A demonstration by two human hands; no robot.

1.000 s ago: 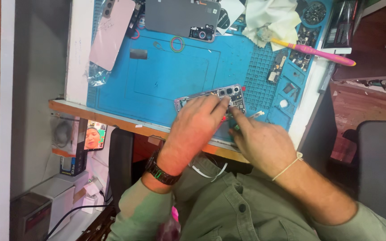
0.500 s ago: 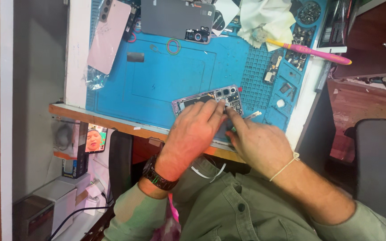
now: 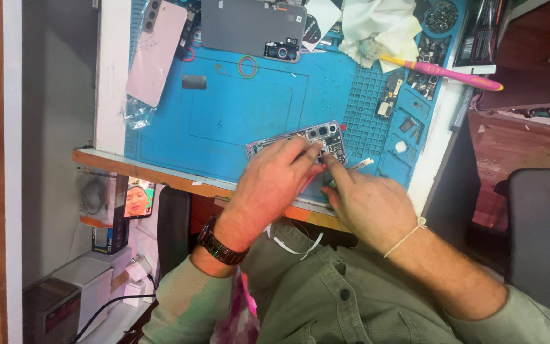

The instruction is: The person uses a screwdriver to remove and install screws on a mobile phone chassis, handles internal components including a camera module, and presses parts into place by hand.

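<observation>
An opened smartphone [image 3: 323, 136], its back off and camera modules showing, lies on the blue repair mat [image 3: 237, 108] near the bench's front edge. My left hand [image 3: 275, 181], a watch on its wrist, rests over the phone's lower half with fingers pressing on it. My right hand [image 3: 367, 204], a string band at the wrist, touches the phone's right end with its fingertips beside a small pale tool [image 3: 359, 165]. Whether it grips that tool I cannot tell.
At the mat's far side lie a pink phone back [image 3: 154, 54], a grey phone back [image 3: 253, 27], crumpled tissue [image 3: 380, 28] and a pink toothbrush [image 3: 444, 71]. Small parts fill the mat's right-hand compartments [image 3: 415, 83]. A dark chair [image 3: 542, 236] stands at the right.
The view has drifted slightly, so the bench sits lower in frame. Both hands stay on the opened phone, with only small finger movements.
</observation>
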